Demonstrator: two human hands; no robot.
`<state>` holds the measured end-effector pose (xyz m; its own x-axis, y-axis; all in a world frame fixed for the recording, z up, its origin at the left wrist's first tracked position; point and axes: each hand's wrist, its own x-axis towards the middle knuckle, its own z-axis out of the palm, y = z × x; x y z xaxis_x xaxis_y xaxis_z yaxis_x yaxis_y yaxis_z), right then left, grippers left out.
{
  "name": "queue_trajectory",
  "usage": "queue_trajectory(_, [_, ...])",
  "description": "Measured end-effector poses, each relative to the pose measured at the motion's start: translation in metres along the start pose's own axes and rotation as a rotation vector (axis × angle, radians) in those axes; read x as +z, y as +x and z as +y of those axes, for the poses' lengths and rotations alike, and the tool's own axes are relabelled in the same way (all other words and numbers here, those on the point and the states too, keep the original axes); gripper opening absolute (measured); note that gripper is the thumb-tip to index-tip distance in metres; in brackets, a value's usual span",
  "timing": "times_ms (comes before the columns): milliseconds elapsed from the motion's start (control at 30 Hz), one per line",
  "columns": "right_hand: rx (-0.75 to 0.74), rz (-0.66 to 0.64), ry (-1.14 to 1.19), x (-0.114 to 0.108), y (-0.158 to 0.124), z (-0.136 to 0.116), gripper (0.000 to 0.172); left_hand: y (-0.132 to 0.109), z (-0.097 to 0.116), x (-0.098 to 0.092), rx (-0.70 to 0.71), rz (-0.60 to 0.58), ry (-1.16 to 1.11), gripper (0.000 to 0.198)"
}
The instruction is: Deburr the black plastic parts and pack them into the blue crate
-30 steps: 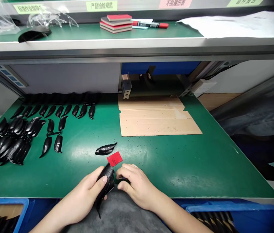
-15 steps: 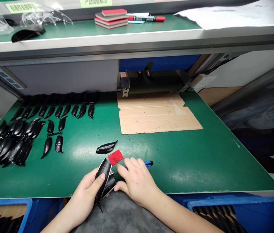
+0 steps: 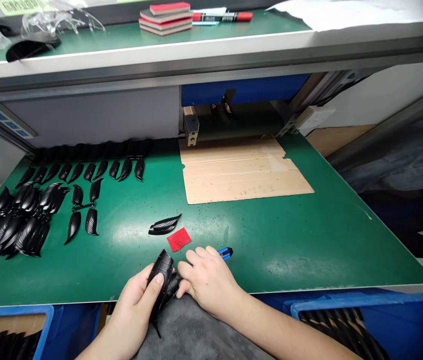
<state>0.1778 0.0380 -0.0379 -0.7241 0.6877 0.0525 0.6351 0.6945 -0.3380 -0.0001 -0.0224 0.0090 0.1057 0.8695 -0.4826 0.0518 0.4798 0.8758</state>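
Note:
Close to the bench's front edge, my left hand (image 3: 134, 305) grips a pair of black curved plastic pieces (image 3: 163, 265), thumb pressed on the upper one. The pieces lie one over the other with their pointed tips down. My right hand (image 3: 211, 275) is closed around a blue utility knife (image 3: 226, 253), whose rear end sticks out past the fingers. The front of the knife is at the right side of the pieces; its blade is hidden. A single black ribbed piece (image 3: 164, 225) and a red square pad (image 3: 179, 240) lie just beyond my hands.
Black ribbed parts (image 3: 31, 235) are heaped at the left, with a row (image 3: 95, 160) along the back. Cardboard (image 3: 241, 175) lies beneath a blue machine (image 3: 249, 90). Blue bins (image 3: 46, 320) with black parts stand below the front edge. A shelf (image 3: 132, 55) spans above.
The black pieces in my left hand have turned slightly, and their white-looking edges show less. My right hand and the knife have shifted a little to the left. The camera view has moved slightly.

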Motion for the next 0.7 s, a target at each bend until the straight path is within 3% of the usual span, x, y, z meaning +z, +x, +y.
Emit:
queue_trajectory(100, [-0.034,-0.105,0.160,0.002,0.000,0.005,0.054,0.000,0.002,0.001,0.032,-0.016,0.073,0.034])
queue_trajectory(233, [-0.047,-0.322,0.796,0.002,0.000,0.020,0.059,-0.001,-0.001,0.000,0.016,-0.003,0.067,0.035])
queue_trajectory(333, [0.055,-0.318,1.154,-0.003,-0.002,0.027,0.063,-0.004,-0.003,-0.002,0.006,0.003,0.054,0.037])
queue_trajectory(533, [0.204,-0.222,1.204,-0.019,-0.009,0.005,0.037,-0.010,-0.003,-0.010,0.055,-0.032,0.114,0.037])
queue_trajectory(700, [0.318,-0.129,1.197,-0.014,-0.019,-0.023,0.024,-0.021,-0.010,-0.021,0.107,-0.104,0.121,0.037])
